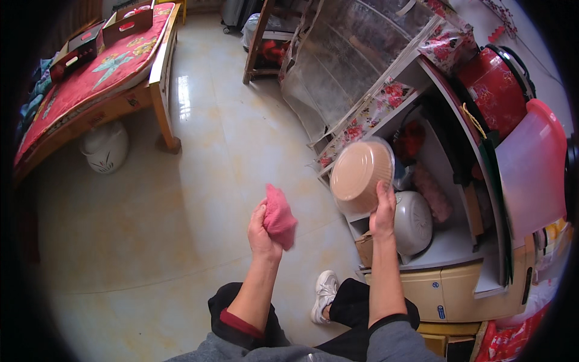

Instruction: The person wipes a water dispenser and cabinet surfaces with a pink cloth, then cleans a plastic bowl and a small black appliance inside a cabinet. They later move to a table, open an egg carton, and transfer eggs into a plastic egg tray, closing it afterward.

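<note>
My left hand (pixel 263 235) grips a crumpled pink cloth (pixel 279 218) in front of my body, above the tiled floor. To its right, my right hand (pixel 383 211) holds a round ribbed container (pixel 359 174), tan with a clear plastic rim or lid, by its lower right side. The container is tilted, one flat round face turned up towards me. Just behind that hand, a grey-white rounded appliance or pot (pixel 412 224) sits on the lower shelf of a cabinet (pixel 438 262). The cloth and the container are apart.
At the left stands a wooden bed (pixel 158 104) with a red floral cover; a white ceramic pot (pixel 106 147) is beneath it. A plastic-curtained rack (pixel 344 59) is ahead. A pink translucent bin (pixel 533 167) and a red pot (pixel 491 86) top the cabinet; a cardboard box (pixel 461 289) sits below.
</note>
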Available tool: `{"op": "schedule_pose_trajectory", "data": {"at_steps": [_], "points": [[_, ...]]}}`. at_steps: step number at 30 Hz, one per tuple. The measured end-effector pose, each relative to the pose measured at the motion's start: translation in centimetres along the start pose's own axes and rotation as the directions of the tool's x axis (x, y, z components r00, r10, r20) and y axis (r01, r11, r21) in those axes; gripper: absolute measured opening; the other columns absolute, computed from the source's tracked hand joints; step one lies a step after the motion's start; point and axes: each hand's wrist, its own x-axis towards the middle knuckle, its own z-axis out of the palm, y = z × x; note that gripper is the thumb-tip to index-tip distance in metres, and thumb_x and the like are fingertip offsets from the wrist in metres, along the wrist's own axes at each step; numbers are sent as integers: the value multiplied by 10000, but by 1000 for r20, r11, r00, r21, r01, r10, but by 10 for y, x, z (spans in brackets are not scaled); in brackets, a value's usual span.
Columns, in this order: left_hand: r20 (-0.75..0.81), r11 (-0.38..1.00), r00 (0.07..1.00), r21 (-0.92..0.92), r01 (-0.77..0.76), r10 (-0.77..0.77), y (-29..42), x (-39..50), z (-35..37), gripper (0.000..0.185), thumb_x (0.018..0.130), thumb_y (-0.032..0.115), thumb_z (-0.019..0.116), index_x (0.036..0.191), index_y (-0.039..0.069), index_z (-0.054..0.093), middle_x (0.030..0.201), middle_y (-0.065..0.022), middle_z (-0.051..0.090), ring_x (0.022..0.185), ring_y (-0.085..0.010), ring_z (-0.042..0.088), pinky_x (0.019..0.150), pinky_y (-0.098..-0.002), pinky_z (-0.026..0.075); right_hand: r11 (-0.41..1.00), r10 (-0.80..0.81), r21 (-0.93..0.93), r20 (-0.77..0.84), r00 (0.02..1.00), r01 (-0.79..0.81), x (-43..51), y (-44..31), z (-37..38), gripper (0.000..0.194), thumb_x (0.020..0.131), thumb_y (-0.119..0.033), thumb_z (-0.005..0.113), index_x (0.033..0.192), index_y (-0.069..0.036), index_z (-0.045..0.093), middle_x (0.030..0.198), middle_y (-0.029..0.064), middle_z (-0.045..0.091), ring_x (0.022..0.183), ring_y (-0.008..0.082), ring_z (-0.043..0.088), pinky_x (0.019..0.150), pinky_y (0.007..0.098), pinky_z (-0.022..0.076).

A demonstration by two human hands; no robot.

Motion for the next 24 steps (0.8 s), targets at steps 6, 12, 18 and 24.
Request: {"op": "schedule_pose_trajectory", "data": {"at_steps": [6, 12, 18, 24], "points": [[535, 256, 789, 752, -607, 301, -37, -16, 14, 451, 955, 208, 650, 1381, 81, 576, 1533, -261, 410, 1453, -381, 365, 1172, -435, 305, 997, 21, -78, 93, 995, -14, -77, 53, 56, 496, 1047, -367, 537, 1388, -9, 509, 1301, 91, 591, 1166, 183, 543, 1027, 328, 421], [148, 717, 911, 573, -397, 386, -23, 21, -3, 400, 1062, 241, 475, 1419, 71, 535, 1517, -213, 444, 1447, -326, 374, 1179, -376, 292, 976, 31, -215, 322, 946, 41, -110, 28, 71, 468, 1044, -326, 557, 1370, 6, 510, 1244, 82, 618, 1125, 158, 556, 1005, 304, 429], [632, 305, 687, 617, -726, 357, -37, -46, 28, 335, 1005, 161, 579, 1329, 85, 612, 1435, -147, 546, 1403, -331, 440, 1172, -448, 291, 969, -5, -247, 92, 996, 28, -95, 41, 65, 381, 1026, -335, 590, 1215, -5, 577, 1130, 79, 643, 1039, 151, 586, 919, 316, 478], [821, -198, 550, 571, -797, 151, -25, -52, 51, 466, 784, 88, 734, 1245, 132, 674, 1413, -138, 571, 1368, -397, 479, 1153, -595, 268, 912, -59, -362, 350, 935, 194, -98, 42, 45, 401, 989, -174, 593, 1339, 13, 537, 1249, 125, 630, 1132, 200, 603, 973, 327, 479]]}}
